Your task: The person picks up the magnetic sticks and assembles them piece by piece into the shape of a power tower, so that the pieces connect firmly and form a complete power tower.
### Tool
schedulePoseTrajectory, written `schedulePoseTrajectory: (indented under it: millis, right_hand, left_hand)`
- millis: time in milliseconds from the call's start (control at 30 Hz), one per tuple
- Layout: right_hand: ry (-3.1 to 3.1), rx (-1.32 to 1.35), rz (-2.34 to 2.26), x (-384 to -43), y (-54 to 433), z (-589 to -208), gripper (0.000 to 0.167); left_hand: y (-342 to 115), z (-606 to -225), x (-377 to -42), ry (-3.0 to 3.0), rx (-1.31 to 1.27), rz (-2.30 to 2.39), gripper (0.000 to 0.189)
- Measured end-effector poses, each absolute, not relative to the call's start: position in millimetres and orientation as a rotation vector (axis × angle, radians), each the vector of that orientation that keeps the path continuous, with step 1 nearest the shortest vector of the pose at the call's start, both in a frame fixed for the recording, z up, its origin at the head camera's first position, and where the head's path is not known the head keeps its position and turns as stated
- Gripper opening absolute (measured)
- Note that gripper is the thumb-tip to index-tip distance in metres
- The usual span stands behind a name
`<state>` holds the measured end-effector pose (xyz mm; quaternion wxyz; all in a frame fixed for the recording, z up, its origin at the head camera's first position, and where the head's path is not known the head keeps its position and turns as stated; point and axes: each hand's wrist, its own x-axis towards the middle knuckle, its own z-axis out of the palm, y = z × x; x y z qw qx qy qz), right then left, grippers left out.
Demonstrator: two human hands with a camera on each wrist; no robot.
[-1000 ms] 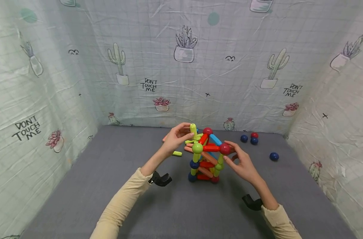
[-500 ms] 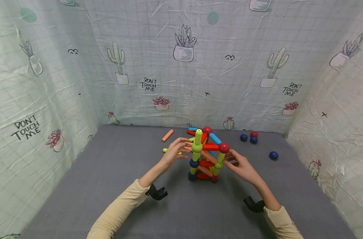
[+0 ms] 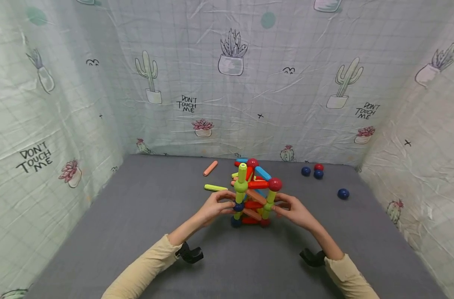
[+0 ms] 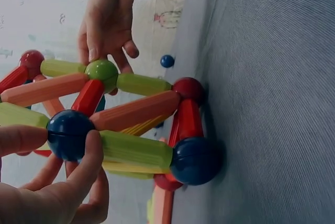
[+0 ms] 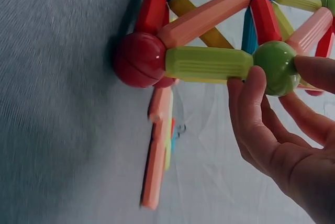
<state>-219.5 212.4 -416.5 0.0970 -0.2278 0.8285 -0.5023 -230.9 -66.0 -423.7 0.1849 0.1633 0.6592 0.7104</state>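
A tower of magnetic rods and balls stands in the middle of the table in the head view. My left hand (image 3: 212,209) pinches the blue ball (image 4: 70,135) at mid-height on the tower's left side. Opposite it, my right hand (image 3: 295,211) holds the green ball (image 5: 276,68) at mid-height between thumb and fingers. An upright yellow-green rod (image 3: 242,172) tops the upper green ball (image 3: 241,186) at the front left. To its right, a red ball (image 3: 275,184) sits on the front right corner, and another red ball (image 3: 252,162) is farther back.
Left of the tower lie a loose orange rod (image 3: 210,168) and a yellow-green rod (image 3: 215,188). More rods lie partly hidden behind it. At the back right are a red ball (image 3: 318,167) and several blue balls, one blue ball (image 3: 343,193) apart. Patterned cloth (image 3: 174,74) walls the table.
My left hand let go of the yellow-green rod, which now stands on the upper green ball, and moved down to the blue ball. My right hand lowered; the tower shifted slightly left.
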Motion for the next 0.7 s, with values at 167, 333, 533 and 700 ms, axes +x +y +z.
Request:
schedulePoseTrajectory:
  millis: [167, 333, 533, 700]
  right_hand:
    - [2.353, -0.728, -1.537, -224.6, 189.6, -420.7, 0.046]
    - [2.275, -0.748, -1.599, -228.9, 158.9, -425.5, 0.044]
    - [2.240, -0.755, -1.628, -233.3, 134.6, -427.5, 0.047]
    - [2.162, -0.784, -1.602, -251.7, 144.5, -424.4, 0.047]
  left_hand:
    - [-93.7, -424.5, -229.6, 1.847, 0.419, 2.030, 0.033]
    - [-124.9, -424.7, -229.0, 1.855, 0.354, 2.062, 0.027]
    - [-150.9, -424.7, -226.6, 1.883, 0.306, 2.083, 0.025]
    - [-160.3, -425.7, -225.2, 1.905, 0.313, 2.051, 0.029]
